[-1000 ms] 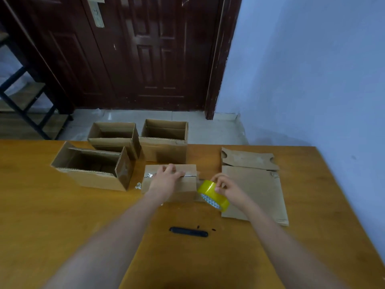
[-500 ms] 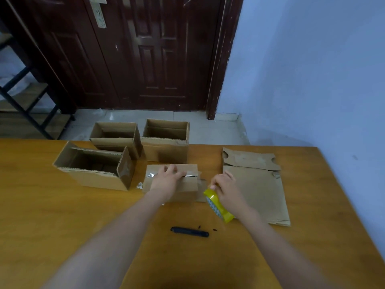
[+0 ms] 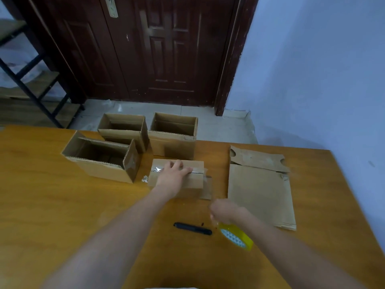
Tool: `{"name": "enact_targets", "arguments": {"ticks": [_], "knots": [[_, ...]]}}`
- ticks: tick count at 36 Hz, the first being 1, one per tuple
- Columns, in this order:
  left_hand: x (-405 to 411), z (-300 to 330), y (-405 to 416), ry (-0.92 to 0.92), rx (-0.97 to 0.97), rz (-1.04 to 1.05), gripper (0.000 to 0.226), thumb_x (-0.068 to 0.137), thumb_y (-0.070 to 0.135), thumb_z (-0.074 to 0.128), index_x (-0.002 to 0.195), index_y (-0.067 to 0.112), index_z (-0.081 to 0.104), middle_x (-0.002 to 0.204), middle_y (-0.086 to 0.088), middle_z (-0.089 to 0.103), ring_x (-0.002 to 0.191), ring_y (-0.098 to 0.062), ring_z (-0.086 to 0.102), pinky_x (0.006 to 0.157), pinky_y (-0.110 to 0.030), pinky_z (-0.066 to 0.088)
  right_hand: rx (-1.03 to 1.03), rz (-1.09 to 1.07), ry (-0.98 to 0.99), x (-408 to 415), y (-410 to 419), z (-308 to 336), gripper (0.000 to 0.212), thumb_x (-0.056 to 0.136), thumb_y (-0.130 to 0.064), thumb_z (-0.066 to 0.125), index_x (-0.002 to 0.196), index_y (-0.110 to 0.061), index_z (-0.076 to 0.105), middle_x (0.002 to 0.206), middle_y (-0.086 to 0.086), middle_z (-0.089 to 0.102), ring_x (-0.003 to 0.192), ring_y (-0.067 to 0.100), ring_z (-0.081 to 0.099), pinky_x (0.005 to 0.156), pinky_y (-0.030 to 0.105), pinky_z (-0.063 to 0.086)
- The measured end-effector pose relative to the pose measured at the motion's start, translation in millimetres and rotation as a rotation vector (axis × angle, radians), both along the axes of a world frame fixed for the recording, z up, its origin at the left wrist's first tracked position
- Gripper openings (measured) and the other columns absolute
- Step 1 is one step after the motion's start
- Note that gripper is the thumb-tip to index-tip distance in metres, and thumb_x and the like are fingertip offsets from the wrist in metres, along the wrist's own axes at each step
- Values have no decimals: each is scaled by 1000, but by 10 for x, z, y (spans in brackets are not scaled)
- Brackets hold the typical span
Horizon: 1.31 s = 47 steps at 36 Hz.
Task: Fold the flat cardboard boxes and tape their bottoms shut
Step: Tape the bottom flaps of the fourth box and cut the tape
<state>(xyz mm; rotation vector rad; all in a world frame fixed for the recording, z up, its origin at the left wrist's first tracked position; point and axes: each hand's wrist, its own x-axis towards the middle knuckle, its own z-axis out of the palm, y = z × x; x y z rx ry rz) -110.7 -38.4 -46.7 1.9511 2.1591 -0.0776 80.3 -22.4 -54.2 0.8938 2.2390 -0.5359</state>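
Head view: corrugated cardboard box [image 3: 177, 180], taped.

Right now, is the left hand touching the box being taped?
Touching: the head view shows the left hand resting flat on the upturned box, over its taped seam.

I see a small brown cardboard box [image 3: 177, 178] lying bottom-up on the table, its two bottom flaps closed and a strip of clear tape [image 3: 196, 171] running along their seam and over the right end. Three folded boxes stand open-topped behind it: one [image 3: 102, 159] at the left, two more [image 3: 125, 130] [image 3: 173, 136] at the table's far edge. A stack of flat cardboard [image 3: 260, 192] lies to the right. The yellow tape roll [image 3: 236, 236] sits tilted near the front.
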Motion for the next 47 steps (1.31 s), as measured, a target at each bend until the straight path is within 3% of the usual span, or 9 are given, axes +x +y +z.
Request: {"name": "enact_targets", "arguments": {"ticks": [3,9,17,26,33,39,44,47], "knots": [[-6,-10,-5,-7,4,-6,63,90,11,59,139,39,31,144,-2,30,133,-31,25,107,-41,39,-2,88,-43,-166,-91,-156,27,98,-14,44,114,3,58,117,21,60,107,36,58,82,41,48],[-7,14,-9,-15,-2,-1,63,91,13,57,141,38,29,144,-3,27,133,-32,24,107,-43,39,12,162,-53,-463,-36,-306,19,92,-10,55,105,1,64,110,18,64,102,33,61,72,34,42],[-19,-8,0,-24,-6,1,60,92,16,53,141,38,25,145,-4,25,133,-33,21,108,-44,36,65,265,-131,-702,8,-453,23,89,-2,58,110,6,61,115,21,61,107,35,58,92,42,47],[-40,3,47,-14,9,11,59,93,19,54,141,38,25,145,-5,26,133,-32,21,107,-44,35,111,336,-129,-898,14,-523,24,90,-12,57,112,-3,60,110,14,62,97,31,60,68,35,42],[-64,-39,66,-14,36,2,59,93,20,53,142,38,25,144,-5,28,133,-33,23,107,-45,33,108,452,-185,-992,-3,-472,26,93,-2,53,118,4,56,118,18,57,107,35,55,77,39,43],[-68,-38,78,-5,33,-8,56,95,23,50,142,37,24,144,-5,28,133,-33,23,110,-45,30,228,547,-193,-996,-120,-547,32,95,4,43,126,1,52,128,19,53,118,34,51,97,43,44],[-59,-8,67,-5,29,-3,55,96,24,49,143,37,24,145,-5,28,135,-32,22,111,-46,27,253,493,-152,-999,-209,-562,25,94,4,46,115,0,58,118,16,57,107,30,56,84,37,47],[-55,10,68,-8,18,-9,55,96,23,48,143,37,24,146,-4,27,135,-32,22,111,-46,27,244,430,-160,-1015,-265,-604,23,93,5,46,111,1,60,113,17,59,102,31,58,85,40,52]]}}
